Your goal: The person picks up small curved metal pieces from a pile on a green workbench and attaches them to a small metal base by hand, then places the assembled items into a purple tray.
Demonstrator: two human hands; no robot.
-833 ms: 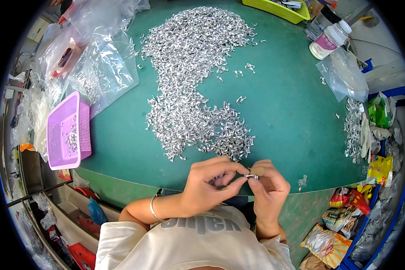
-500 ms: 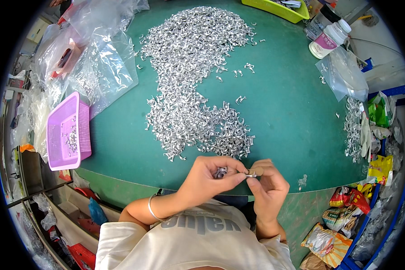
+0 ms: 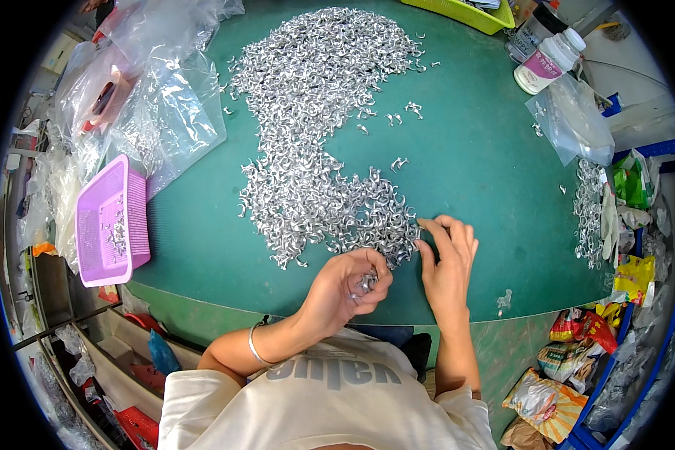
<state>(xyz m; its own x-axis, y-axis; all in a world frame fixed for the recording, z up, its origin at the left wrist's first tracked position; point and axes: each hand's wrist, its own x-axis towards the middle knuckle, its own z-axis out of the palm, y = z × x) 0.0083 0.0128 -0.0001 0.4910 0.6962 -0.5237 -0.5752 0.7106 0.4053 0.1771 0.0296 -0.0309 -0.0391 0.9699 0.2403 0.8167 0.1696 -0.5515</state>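
Note:
A big heap of small, curved, silvery metal pieces spreads over the green table, from the far edge toward me. My left hand is curled around several of these metal pieces at the heap's near end. The palm faces up and the pieces show between the fingers. At the heap's near right edge, my right hand reaches in with thumb and forefinger apart, its fingertips by the outermost pieces. I see nothing held in it.
A pink plastic basket with some metal pieces stands at the left, beside clear plastic bags. At the far right are a white bottle, a plastic bag and a strip of metal pieces. A yellow-green tray sits at the far edge.
My hands have parted. The right hand moved forward to the heap's edge and its fingers opened from their pinch. The left hand turned and closed more around its pieces.

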